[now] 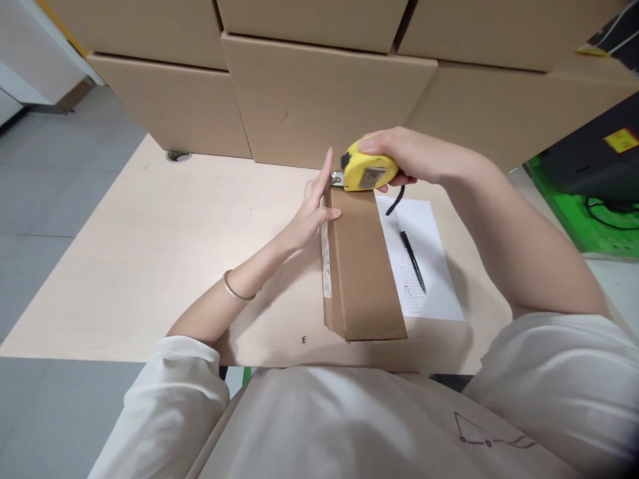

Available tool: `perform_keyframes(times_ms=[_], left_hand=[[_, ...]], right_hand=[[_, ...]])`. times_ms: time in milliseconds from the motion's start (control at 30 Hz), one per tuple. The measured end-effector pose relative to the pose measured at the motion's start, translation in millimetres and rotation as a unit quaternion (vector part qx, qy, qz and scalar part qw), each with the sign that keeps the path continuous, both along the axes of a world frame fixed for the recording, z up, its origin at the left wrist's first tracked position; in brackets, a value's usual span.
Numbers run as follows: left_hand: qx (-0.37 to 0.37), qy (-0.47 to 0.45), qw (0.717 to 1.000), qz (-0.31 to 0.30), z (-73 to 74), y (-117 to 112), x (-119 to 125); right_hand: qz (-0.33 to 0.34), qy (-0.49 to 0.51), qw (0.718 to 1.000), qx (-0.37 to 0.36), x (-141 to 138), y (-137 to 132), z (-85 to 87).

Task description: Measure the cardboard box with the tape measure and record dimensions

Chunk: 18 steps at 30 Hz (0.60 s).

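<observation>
A narrow brown cardboard box (367, 273) lies lengthwise in front of me, with a white label (326, 259) on its left side. My right hand (399, 150) is wrapped round a yellow tape measure (370, 167) at the box's far end. A short metal end of the tape sticks out to the left, and a black wrist strap (396, 201) hangs from the case. My left hand (317, 203) rests against the box's far left side, fingers stretched out beside the tape's end. Its thumb lies on the top of the box.
Under the box's right side lies a white sheet of paper (434, 266) with a black pen (412, 262) on it. Large cardboard boxes (329, 100) stand stacked along the back of the table (150, 266). A round cable hole (178, 156) sits at the far left.
</observation>
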State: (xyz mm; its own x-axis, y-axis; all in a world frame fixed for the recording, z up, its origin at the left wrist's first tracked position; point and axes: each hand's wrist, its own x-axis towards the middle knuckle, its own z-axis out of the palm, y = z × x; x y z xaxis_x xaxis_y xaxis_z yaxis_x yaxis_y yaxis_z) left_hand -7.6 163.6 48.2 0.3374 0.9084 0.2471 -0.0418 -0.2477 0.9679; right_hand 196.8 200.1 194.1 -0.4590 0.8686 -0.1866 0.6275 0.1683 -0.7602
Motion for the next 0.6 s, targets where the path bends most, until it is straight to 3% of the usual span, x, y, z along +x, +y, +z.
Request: perform_keyframes(times_ms=[233,367,600], left_hand=[[0.004,0.024,1.0,0.013,2.4,-4.4,1.7],[0.017,0.042,0.999,0.009,0.0,-4.4,0.3],[0.012,0.009,1.0,0.006,1.8,-6.2,2.3]], right_hand=[[-0.027,0.061,0.998,-0.007,57.7,5.3,-18.1],[-0.071,0.074,0.995,-0.02,60.5,6.5,-26.0],[-0.029,0.086,0.996,-0.026,56.4,9.1,-31.0]])
